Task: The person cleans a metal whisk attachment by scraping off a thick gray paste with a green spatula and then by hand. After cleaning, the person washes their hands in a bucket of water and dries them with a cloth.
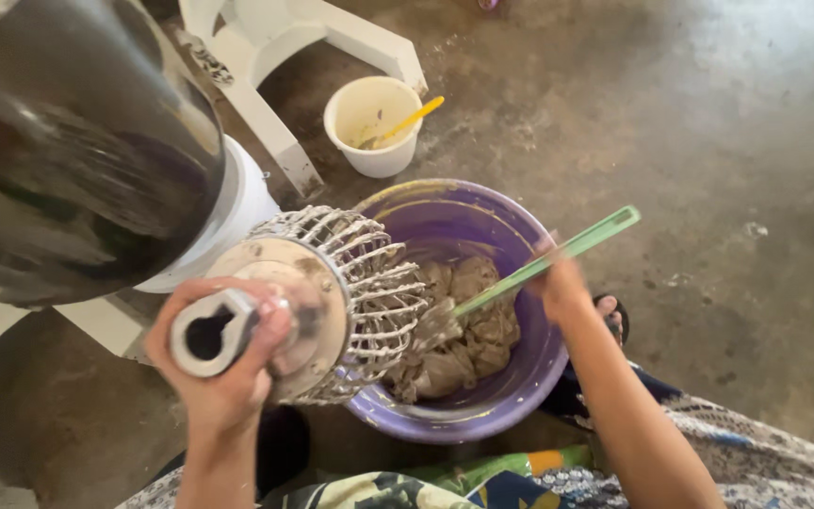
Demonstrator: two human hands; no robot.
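Observation:
My left hand (223, 382) grips the metal shaft of a large wire whisk attachment (350, 292), held tilted over the rim of a purple basin (529, 377). My right hand (562, 283) holds a green spatula (544, 264) whose blade end presses against the whisk's wires. Brown dough (468, 325) clings to the lower wires and lies in a lump inside the basin, which sits on the concrete floor.
A big dark mixer body with a white base (77, 141) fills the upper left. A white plastic chair (284, 57) stands behind. A small cream bucket (374, 127) holds a yellow-handled tool. My foot in a sandal (612, 316) rests beside the basin.

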